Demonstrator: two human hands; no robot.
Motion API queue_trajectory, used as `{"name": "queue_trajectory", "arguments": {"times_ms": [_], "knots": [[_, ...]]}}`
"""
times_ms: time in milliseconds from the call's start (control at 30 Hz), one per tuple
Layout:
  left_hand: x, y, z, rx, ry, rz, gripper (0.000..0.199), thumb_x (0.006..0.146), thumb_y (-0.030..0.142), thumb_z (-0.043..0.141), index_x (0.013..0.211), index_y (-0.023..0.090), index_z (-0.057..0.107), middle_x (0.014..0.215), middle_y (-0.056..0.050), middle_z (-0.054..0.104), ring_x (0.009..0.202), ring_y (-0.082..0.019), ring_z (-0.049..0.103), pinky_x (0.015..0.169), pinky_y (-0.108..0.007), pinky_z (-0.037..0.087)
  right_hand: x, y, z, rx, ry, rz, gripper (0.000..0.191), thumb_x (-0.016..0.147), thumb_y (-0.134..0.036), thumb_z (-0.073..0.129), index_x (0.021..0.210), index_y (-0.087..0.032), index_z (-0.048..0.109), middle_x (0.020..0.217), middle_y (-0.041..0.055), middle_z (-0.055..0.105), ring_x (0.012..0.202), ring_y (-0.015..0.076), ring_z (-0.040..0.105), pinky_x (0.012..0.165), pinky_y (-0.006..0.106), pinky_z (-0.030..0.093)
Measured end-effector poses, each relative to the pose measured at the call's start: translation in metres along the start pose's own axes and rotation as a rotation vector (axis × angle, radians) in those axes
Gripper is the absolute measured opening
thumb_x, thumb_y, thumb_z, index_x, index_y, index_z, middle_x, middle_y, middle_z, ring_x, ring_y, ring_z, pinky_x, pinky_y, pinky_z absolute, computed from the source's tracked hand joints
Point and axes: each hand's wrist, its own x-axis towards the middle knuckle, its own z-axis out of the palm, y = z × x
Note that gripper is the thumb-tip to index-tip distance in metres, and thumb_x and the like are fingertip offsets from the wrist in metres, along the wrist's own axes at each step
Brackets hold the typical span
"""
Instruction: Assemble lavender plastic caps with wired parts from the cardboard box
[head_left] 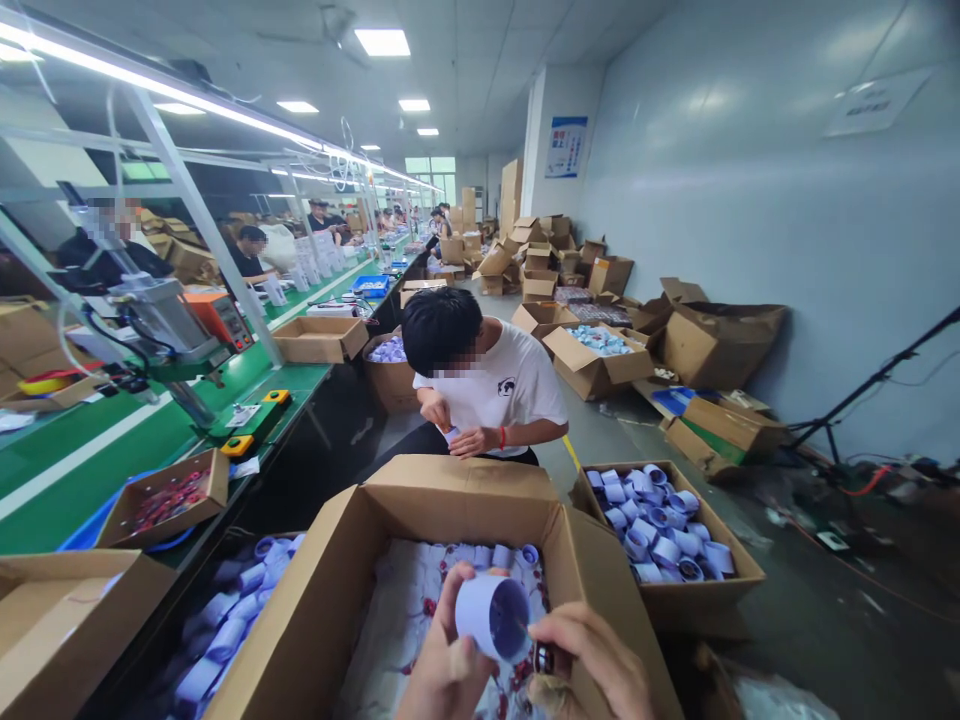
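Observation:
A short, hollow lavender plastic cylinder (475, 612) is gripped in my left hand (442, 665), its open end turned right. My right hand (592, 655) pinches a small dark, shiny round part (543, 657) just beside that opening. What exactly this part is I cannot make out. Both hands are above a large open cardboard box (311, 610). Inside the box lie white sheeting (394, 610), several similar cylinders along the far side and small red pieces with wires, partly hidden by my hands.
On the right stands a carton of lavender cylinders (652, 525); more cylinders (232, 625) lie at lower left. Across the box sits a co-worker (502, 385), handling a small piece. A green workbench (60, 500) with a press machine (169, 320) runs along the left. A tripod (832, 425) stands far right.

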Motion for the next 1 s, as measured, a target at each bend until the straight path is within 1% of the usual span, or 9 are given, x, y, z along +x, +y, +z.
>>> {"name": "queue_trajectory", "arguments": {"times_ms": [67,167,333,433,567,667,733,867,1000], "knots": [[-0.002,0.001,0.0,0.121,-0.043,0.014,0.051,0.051,0.021,0.087,0.09,0.03,0.056,0.109,-0.001,0.062,0.092,-0.02,0.061,0.074,-0.027,0.046,0.001,-0.004,-0.003,-0.029,0.0,0.022,0.023,0.082,-0.027,0.061,0.105,-0.027,0.061,0.082,0.0018,0.069,0.064,0.0127,0.067,0.06,0.016,0.054],[-0.005,0.004,-0.001,0.283,-0.135,0.071,0.049,0.054,0.016,0.083,0.086,0.03,0.048,0.111,0.0,0.056,0.093,-0.02,0.058,0.072,-0.027,0.046,0.003,-0.013,-0.005,-0.086,-0.01,0.074,0.023,0.082,-0.024,0.062,0.105,-0.025,0.062,0.087,0.0032,0.071,0.069,0.0139,0.069,0.064,0.017,0.055],[-0.009,0.018,0.007,0.783,-0.189,0.107,0.059,0.063,0.008,0.072,0.113,0.029,0.049,0.11,-0.006,0.048,0.103,-0.023,0.052,0.088,-0.032,0.043,0.004,-0.02,-0.009,-0.211,0.002,0.029,0.027,0.08,-0.019,0.062,0.107,-0.022,0.061,0.093,0.0057,0.073,0.079,0.0167,0.07,0.07,0.019,0.056],[-0.009,0.029,0.017,1.046,-0.175,0.129,0.055,0.062,0.005,0.069,0.112,0.025,0.057,0.113,-0.008,0.05,0.111,-0.027,0.049,0.098,-0.036,0.038,0.002,-0.02,-0.009,-0.276,-0.028,-0.003,0.026,0.077,-0.012,0.062,0.101,-0.022,0.063,0.091,0.0045,0.071,0.081,0.0169,0.069,0.073,0.021,0.056],[-0.009,0.036,0.026,1.155,-0.188,0.153,0.051,0.063,0.004,0.068,0.11,0.024,0.061,0.117,-0.009,0.06,0.119,-0.031,0.048,0.114,-0.045,0.012,0.002,-0.02,-0.002,-0.392,-0.061,0.057,0.033,0.07,-0.003,0.061,0.095,-0.024,0.066,0.09,0.0036,0.067,0.081,0.0174,0.066,0.071,0.024,0.056],[-0.009,0.036,0.032,1.216,-0.235,0.187,0.05,0.065,0.004,0.065,0.111,0.024,0.061,0.118,-0.007,0.061,0.123,-0.03,0.046,0.115,-0.045,-0.003,0.003,-0.022,0.005,-0.471,-0.071,0.117,0.035,0.066,0.001,0.06,0.088,-0.026,0.066,0.095,0.0035,0.066,0.084,0.0196,0.063,0.071,0.028,0.055],[-0.009,0.036,0.037,1.203,-0.243,0.166,0.051,0.064,0.002,0.063,0.11,0.023,0.06,0.118,-0.007,0.06,0.12,-0.03,0.047,0.115,-0.046,0.0,0.006,-0.025,0.007,-0.49,-0.073,0.145,0.037,0.065,0.003,0.059,0.085,-0.026,0.066,0.097,0.003,0.065,0.087,0.0205,0.062,0.072,0.03,0.054],[-0.004,0.036,0.045,1.049,-0.241,0.116,0.05,0.058,0.001,0.064,0.103,0.02,0.06,0.107,-0.007,0.061,0.105,-0.028,0.053,0.111,-0.047,0.02,0.013,-0.031,0.001,-0.438,-0.132,0.137,0.034,0.068,-0.001,0.061,0.088,-0.028,0.068,0.101,0.0028,0.066,0.089,0.0208,0.061,0.072,0.029,0.053],[0.0,0.035,0.047,1.065,-0.263,0.144,0.054,0.056,-0.003,0.06,0.105,0.02,0.057,0.106,-0.007,0.058,0.103,-0.026,0.052,0.1,-0.038,0.034,0.018,-0.033,-0.001,-0.39,-0.092,0.095,0.031,0.074,-0.003,0.056,0.088,-0.028,0.068,0.101,0.0036,0.065,0.085,0.0184,0.061,0.071,0.027,0.052]]}}
